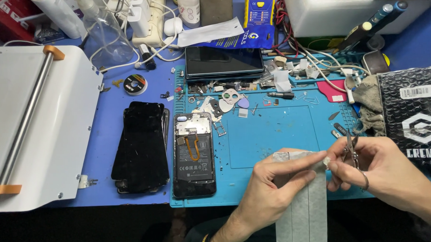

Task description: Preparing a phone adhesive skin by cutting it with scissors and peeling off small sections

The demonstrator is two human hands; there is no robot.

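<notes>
**Scissors at the strip's top corner**

The left hand (270,181) pinches a pale grey strip (304,199), fingers clenched on its far end. The right hand (374,165) grips small scissors (351,147) just right of that end. The strip's long axis runs near-to-far. An opened phone (193,153) lies to the left on the blue mat (273,133).

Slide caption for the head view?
Left hand holds grey tape strip; right hand holds small scissors beside opened phone.

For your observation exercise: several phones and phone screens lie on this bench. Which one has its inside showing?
The phone at the blue mat's left edge: its battery and orange cable show. The black stack beside it and the one above show only closed dark faces.
</notes>
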